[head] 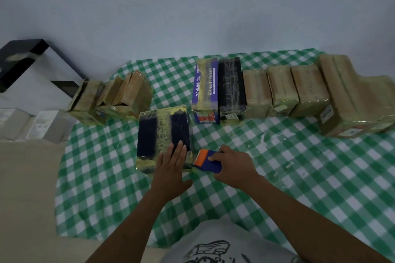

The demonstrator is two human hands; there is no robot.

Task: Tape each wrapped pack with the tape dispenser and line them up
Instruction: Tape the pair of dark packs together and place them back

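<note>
A dark navy wrapped pack (pixel 163 134) with a yellowish tape band down its middle lies flat on the checked cloth in front of me. My left hand (pixel 171 171) rests flat on its near right corner, fingers spread. My right hand (pixel 230 166) grips a blue and orange tape dispenser (pixel 206 160) pressed against the pack's near right edge. A row of taped packs (pixel 284 89) runs along the back right, starting with a purple-printed pack (pixel 205 89) and a black pack (pixel 232 87).
A cluster of brown wrapped packs (pixel 115 96) stands at the back left of the green checked tablecloth (pixel 299 166). White boxes (pixel 32 124) and a black frame (pixel 23 55) sit off the table's left. A pale wall rises behind.
</note>
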